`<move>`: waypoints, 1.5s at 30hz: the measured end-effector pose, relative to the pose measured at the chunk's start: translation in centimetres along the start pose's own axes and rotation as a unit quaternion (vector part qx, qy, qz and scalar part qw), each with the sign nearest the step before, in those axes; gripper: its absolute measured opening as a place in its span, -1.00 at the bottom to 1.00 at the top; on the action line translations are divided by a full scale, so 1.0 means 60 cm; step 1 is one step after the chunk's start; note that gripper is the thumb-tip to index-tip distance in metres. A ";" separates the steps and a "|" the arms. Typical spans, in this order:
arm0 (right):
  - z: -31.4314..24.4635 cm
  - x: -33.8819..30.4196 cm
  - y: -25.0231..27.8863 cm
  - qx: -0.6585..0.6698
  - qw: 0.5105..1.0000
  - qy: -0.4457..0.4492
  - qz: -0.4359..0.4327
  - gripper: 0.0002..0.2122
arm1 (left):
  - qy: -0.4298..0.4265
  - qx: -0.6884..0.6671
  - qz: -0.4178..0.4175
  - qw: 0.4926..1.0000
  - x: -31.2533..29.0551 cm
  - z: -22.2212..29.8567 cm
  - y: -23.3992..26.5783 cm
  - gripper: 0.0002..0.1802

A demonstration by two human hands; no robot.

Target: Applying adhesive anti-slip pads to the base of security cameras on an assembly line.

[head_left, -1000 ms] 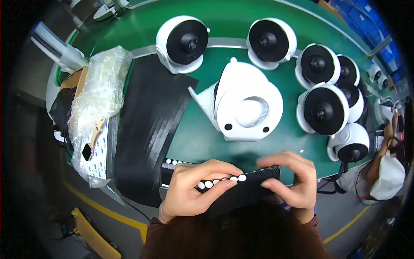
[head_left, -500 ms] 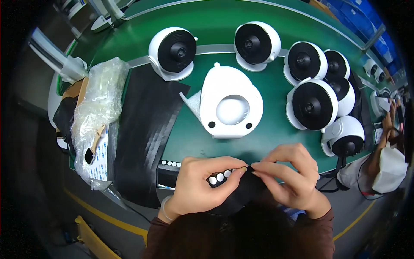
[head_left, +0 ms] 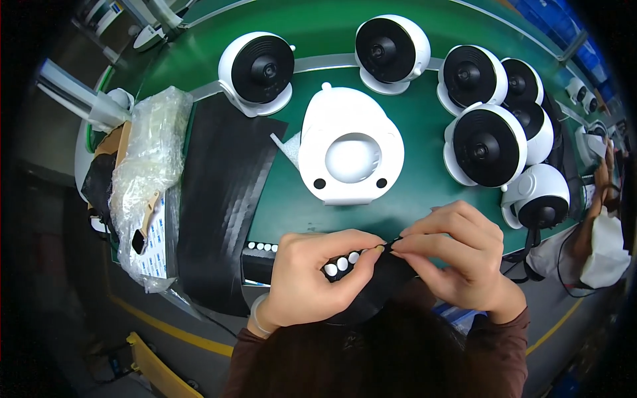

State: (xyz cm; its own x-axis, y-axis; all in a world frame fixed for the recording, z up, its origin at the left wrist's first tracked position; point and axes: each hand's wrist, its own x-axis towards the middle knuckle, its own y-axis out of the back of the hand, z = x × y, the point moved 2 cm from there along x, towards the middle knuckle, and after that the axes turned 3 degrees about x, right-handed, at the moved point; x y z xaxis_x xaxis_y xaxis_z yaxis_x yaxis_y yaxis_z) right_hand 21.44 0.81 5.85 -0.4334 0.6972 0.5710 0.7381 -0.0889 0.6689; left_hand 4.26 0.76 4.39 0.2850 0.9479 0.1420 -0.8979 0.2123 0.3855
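Left hand (head_left: 317, 282) pinching white-dotted black strip (head_left: 342, 264); right hand (head_left: 462, 255) pinching small black piece (head_left: 396, 239); white housing (head_left: 352, 156) beyond on green desk (head_left: 286, 207).

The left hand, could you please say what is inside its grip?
A black piece with white round dots shows partly inside; what the left hand covers cannot be seen.

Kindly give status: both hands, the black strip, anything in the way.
Left hand pinches white-dotted black strip. Right hand pinched close beside; grip contents unclear. Strip partly covered by left hand. White housing beyond, apart from hands.
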 end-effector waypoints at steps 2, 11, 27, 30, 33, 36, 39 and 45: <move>0.000 0.001 -0.002 -0.001 1.000 -0.001 0.002 -0.78 | 0.002 0.003 0.001 1.000 0.000 0.000 0.001 -0.91; -0.001 0.008 0.002 0.015 0.999 -0.034 -0.030 -0.80 | -0.015 0.006 0.016 1.000 -0.001 -0.005 -0.001 -0.92; 0.014 0.013 -0.018 0.034 0.999 -0.008 -0.034 -0.86 | 0.036 -0.033 -0.004 0.999 0.001 -0.019 0.002 -0.93; 0.015 0.021 -0.018 0.051 0.997 -0.016 -0.062 -0.86 | 0.031 -0.026 -0.006 0.999 0.000 -0.019 0.005 -0.93; 0.016 0.023 -0.017 0.050 0.997 -0.005 -0.063 -0.87 | 0.005 -0.033 0.001 0.999 0.003 -0.023 0.006 -0.93; 0.012 0.027 -0.011 0.048 0.994 -0.028 -0.093 -0.88 | 0.014 -0.020 -0.014 1.000 0.004 -0.018 0.007 -0.92; 0.011 0.038 -0.002 0.134 0.986 -0.082 -0.059 -0.90 | -0.044 -0.036 0.049 0.997 0.000 -0.024 0.006 -0.93; 0.061 0.059 -0.007 0.224 0.928 -0.270 0.126 -0.94 | -0.030 0.066 0.078 0.994 -0.015 -0.028 0.014 -0.66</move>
State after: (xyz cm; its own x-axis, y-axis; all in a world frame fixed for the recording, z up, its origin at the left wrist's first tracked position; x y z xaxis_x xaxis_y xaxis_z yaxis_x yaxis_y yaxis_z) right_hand 21.50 5.93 5.82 0.0153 0.9603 0.2787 0.9742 -0.0771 0.2122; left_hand 2.65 0.50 3.04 0.1686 0.9503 0.2617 -0.8823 0.0272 0.4699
